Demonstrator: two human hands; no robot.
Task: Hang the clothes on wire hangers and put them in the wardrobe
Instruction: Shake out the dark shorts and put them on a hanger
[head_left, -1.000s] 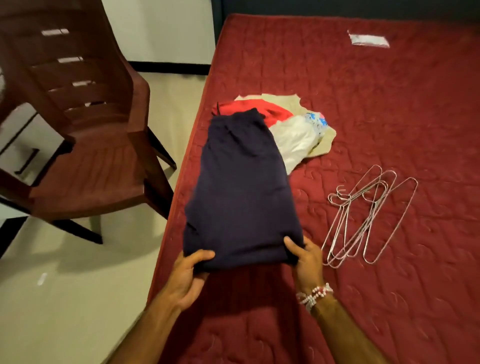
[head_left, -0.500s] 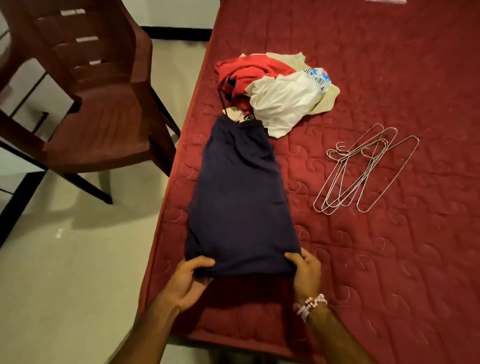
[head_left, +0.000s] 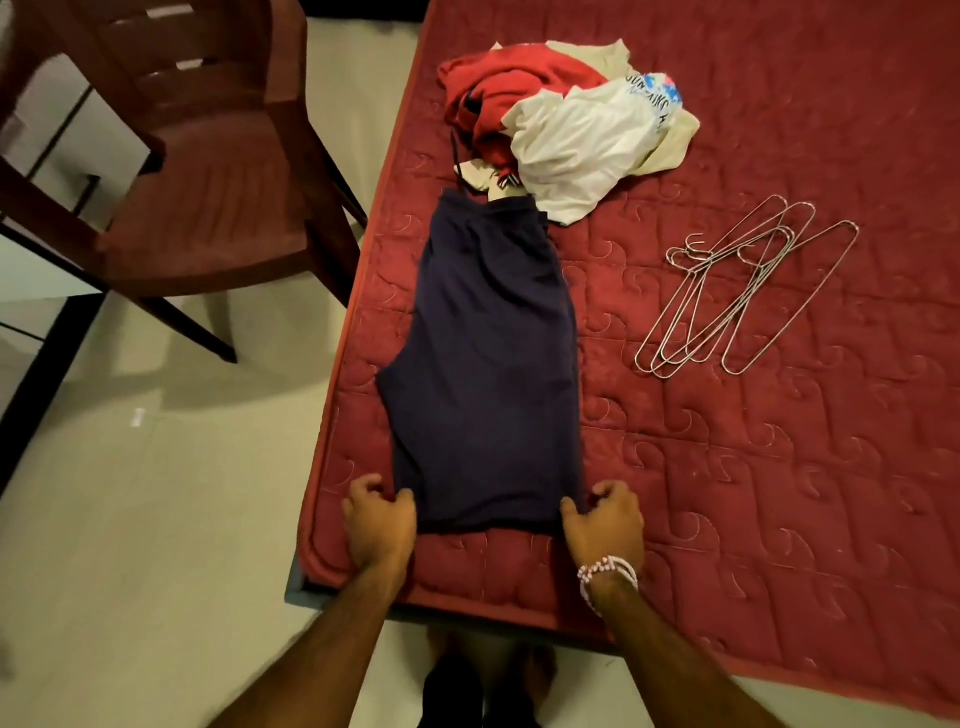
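On red mattress, left hand and right hand pinch navy shorts.

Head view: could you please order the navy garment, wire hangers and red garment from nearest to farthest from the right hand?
1. Navy garment, its near corner at the right hand.
2. Wire hangers, farther up the bed, to the right.
3. Red garment, farthest, beyond the navy one.
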